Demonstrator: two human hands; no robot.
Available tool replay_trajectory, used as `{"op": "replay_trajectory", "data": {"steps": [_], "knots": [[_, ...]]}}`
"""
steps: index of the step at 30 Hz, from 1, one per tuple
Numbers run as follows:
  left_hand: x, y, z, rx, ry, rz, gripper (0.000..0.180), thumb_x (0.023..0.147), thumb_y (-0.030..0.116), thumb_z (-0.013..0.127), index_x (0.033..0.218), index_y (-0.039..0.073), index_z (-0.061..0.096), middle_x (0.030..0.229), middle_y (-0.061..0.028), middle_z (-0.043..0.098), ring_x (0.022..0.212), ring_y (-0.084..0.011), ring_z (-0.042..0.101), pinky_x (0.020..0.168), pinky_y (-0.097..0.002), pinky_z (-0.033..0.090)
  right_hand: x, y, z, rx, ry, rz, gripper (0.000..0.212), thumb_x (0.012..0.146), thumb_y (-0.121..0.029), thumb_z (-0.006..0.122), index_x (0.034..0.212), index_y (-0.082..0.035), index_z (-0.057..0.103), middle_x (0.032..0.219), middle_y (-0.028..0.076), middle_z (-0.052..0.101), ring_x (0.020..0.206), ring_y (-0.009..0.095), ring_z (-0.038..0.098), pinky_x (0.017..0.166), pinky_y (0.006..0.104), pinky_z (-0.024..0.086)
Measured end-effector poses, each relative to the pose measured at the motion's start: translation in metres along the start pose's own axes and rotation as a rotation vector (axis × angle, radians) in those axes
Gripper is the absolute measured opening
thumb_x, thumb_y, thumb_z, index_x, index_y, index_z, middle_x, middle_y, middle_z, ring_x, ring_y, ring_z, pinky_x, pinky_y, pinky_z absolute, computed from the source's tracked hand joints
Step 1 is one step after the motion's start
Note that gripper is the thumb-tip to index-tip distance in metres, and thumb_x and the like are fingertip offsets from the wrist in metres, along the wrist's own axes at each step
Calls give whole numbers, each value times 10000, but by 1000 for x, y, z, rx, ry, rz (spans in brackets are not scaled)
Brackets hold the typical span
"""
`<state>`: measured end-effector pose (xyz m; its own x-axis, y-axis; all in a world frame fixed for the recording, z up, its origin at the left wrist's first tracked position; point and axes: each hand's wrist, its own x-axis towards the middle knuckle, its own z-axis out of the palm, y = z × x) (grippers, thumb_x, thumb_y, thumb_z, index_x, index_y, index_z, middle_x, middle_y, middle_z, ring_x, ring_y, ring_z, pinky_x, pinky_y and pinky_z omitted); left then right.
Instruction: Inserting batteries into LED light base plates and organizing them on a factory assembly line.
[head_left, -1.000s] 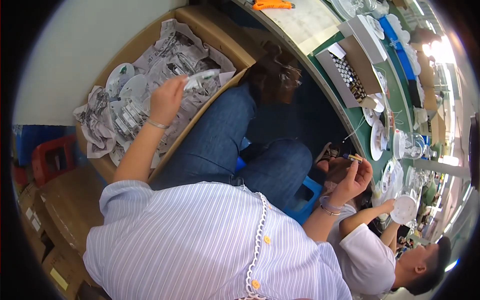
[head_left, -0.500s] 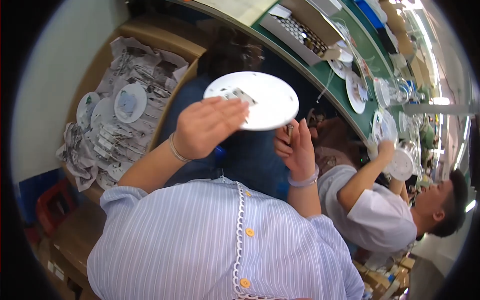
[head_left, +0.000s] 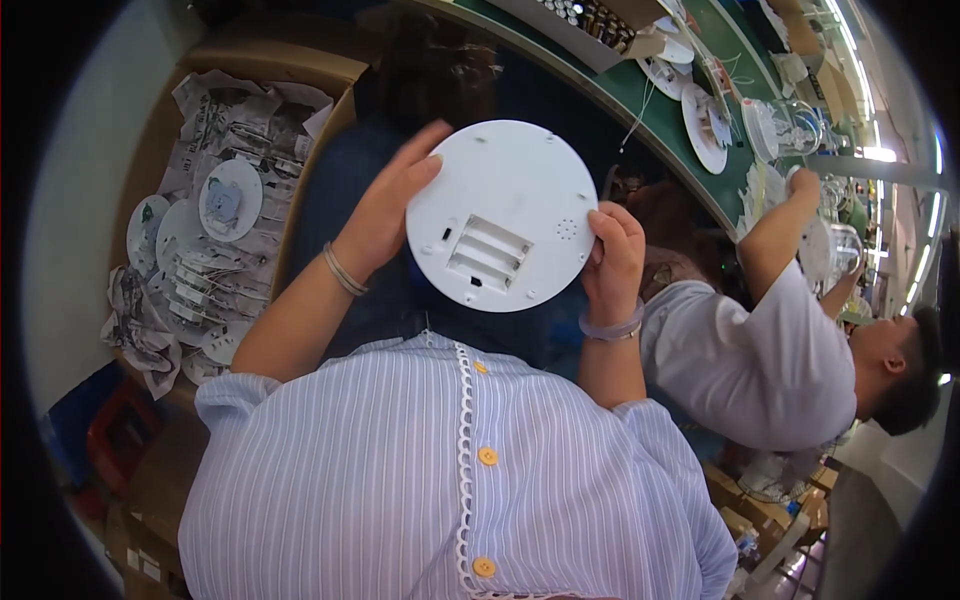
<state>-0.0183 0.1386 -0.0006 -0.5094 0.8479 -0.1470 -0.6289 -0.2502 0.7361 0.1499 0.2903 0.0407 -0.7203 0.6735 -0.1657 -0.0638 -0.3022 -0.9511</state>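
A white round plastic base point(head_left: 500, 170), like the underside of a lamp, is held up before my chest with its flat face toward me. In that face is an uncovered battery compartment point(head_left: 490, 252) with bare slots. A small dark switch and a cluster of tiny holes also show. My left hand point(head_left: 385, 205) grips the rim at the left, thumb on the face and fingers partly behind. At the right rim, my right hand point(head_left: 614, 255) has its fingers bent over the edge; whether it also holds something small is hidden.
At the left, a cardboard box point(head_left: 335, 150) lined with newspaper holds several white discs point(head_left: 231, 201) and wired parts. A green workbench point(head_left: 640, 105) at the upper right carries a box of batteries point(head_left: 600, 28) and more discs. A co-worker point(head_left: 760, 350) sits at the right.
The base has turned from a slanted tilt to face me. My left hand has moved from over its face to the left rim; my right hand has risen to the right rim.
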Motion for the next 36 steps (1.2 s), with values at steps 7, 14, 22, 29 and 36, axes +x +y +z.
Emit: {"op": "replay_trajectory", "data": {"steps": [7,14,22,29,36], "knots": [[-13,-6,-2,-324,-95,-358,397,834,211,429,1155,-20,388,1106,-132,487,1000,-209,491,866,-316,382,5,4,8,-385,-45,-137,163,781,-96,514,910,-2,478,700,-15,447,594,28,360,534,156,293],[-12,-9,5,-287,156,-347,392,836,207,436,1141,-35,394,1098,-136,491,1010,-208,482,865,-316,382,3,10,15,-764,-63,-471,186,770,-39,494,951,2,510,779,63,481,691,121,466,609,209,379],[-11,-16,12,-227,177,-378,410,842,239,426,1162,-14,377,1104,-120,488,1005,-202,486,853,-318,388,-1,13,31,-1068,-289,-520,202,646,-66,637,845,-86,604,910,101,522,768,219,494,681,295,387],[-13,-12,13,-257,220,-294,402,850,240,412,1163,-10,376,1113,-116,483,1003,-203,493,850,-312,399,4,12,30,-1021,-21,-636,456,643,-127,652,1047,-24,465,1075,146,421,1004,252,397,842,344,317],[-13,-19,13,-203,173,-229,419,830,261,463,1149,-1,390,1088,-104,499,986,-181,498,830,-275,402,8,25,21,-215,-81,165,519,708,-173,637,1090,48,364,998,149,498,900,179,507,779,273,405]]}}
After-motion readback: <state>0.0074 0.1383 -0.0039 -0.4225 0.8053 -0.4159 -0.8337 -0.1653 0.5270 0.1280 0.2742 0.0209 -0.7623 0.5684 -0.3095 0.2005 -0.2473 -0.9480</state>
